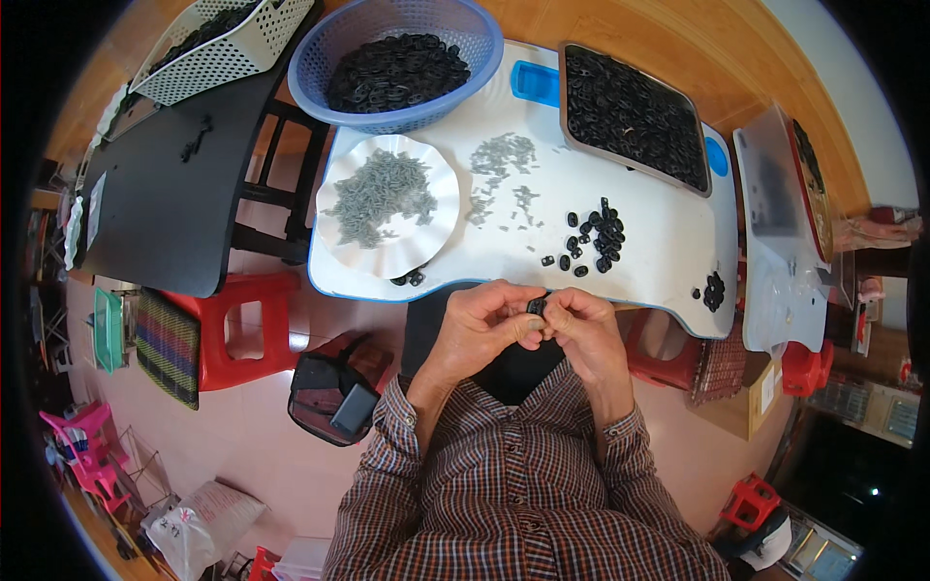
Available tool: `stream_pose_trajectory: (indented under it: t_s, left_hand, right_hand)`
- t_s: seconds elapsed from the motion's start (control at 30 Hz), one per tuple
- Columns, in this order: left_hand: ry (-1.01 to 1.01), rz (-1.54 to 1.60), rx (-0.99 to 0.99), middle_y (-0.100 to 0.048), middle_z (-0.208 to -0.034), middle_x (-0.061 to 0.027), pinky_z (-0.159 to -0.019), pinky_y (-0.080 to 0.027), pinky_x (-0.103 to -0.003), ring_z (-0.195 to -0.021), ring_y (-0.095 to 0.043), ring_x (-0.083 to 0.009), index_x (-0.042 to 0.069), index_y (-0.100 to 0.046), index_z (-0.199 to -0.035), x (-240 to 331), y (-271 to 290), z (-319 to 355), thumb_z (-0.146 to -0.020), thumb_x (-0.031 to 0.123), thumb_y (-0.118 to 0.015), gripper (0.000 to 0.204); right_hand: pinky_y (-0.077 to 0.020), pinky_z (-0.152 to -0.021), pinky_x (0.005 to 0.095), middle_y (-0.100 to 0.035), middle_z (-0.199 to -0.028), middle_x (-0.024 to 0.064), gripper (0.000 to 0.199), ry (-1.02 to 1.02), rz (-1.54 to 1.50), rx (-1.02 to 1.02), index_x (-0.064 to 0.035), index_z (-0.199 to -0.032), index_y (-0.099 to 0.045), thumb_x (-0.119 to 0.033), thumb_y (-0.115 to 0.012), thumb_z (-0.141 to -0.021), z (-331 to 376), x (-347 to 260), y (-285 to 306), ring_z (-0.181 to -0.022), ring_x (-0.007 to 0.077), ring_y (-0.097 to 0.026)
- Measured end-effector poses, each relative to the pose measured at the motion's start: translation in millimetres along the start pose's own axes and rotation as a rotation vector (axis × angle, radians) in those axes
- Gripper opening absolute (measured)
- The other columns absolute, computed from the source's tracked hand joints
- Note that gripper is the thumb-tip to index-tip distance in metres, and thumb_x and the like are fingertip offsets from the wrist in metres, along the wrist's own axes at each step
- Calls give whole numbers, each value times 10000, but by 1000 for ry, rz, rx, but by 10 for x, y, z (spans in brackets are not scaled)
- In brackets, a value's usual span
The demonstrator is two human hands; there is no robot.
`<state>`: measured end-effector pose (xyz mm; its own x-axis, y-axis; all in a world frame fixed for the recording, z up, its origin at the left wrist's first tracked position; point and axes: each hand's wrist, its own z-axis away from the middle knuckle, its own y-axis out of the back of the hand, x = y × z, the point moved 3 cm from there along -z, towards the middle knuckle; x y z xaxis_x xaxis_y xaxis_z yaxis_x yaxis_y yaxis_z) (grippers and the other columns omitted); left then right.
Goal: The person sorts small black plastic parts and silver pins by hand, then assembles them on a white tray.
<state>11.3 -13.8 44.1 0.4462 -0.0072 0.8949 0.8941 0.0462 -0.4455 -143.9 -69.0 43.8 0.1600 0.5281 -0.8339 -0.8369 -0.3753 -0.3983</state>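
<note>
By the tabletop's (668, 247) near edge, left hand (480, 324) and right hand (587, 332) pinch a black piece (536, 306), seemingly rounded plastic.

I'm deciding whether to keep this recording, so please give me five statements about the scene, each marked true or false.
1. The left hand and the right hand hold something black between them. True.
2. The blue basin contains black pieces. True.
3. The white plate holds black pieces. False: it holds grey pieces.
4. The rectangular tray is full of grey pieces. False: it is full of black pieces.
5. Some loose black pieces lie on the white tabletop. True.
</note>
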Motion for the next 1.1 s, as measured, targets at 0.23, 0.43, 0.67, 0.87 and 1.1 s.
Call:
stream_pose_trajectory:
  t_s: [0.23, 0.43, 0.67, 0.87, 1.1]
  left_hand:
    - [28, 93, 0, -674, -917, -127, -692, -561, -249, -765, -653, -135, -66, -563, -1188, -13, 33, 11, -862, -44, -626, 333]
    - [26, 68, -16, -681, -879, -119, -675, -552, -239, -739, -652, -123, -64, -587, -1156, 23, 8, -12, -862, -32, -634, 300]
    - [77, 42, -30, -683, -849, -110, -635, -556, -242, -695, -665, -133, -56, -624, -1092, 9, 15, 18, -846, -48, -644, 247]
    - [79, 28, -73, -685, -866, -115, -639, -556, -244, -697, -660, -127, -59, -613, -1105, -41, 1, 17, -862, -26, -636, 247]
    - [62, 58, 103, -684, -900, -101, -696, -565, -246, -754, -664, -117, -41, -598, -1152, -101, 17, -22, -898, 13, -613, 260]
  right_hand:
    - [-427, -610, 196, -630, -787, 24, 119, 32, 29, -24, 2, -913, -654, -116, -649, -895, 10, -69, -71, -686, 82, -546]
    - [-446, -631, 210, -626, -781, 32, 94, 42, -12, -44, 12, -897, -649, -77, -666, -874, 2, -96, -79, -681, 85, -541]
    - [-420, -598, 210, -611, -741, 31, 107, 53, 38, -53, 9, -811, -638, -67, -712, -821, -12, -18, -29, -638, 86, -523]
    - [-400, -563, 211, -620, -737, 34, 124, -29, -14, -77, -1, -806, -643, -95, -722, -823, -34, 66, 18, -610, 84, -514]
    - [-459, -647, 212, -642, -788, 13, 52, 193, 92, 94, -7, -865, -644, -50, -672, -864, -54, -5, -161, -699, 54, -547]
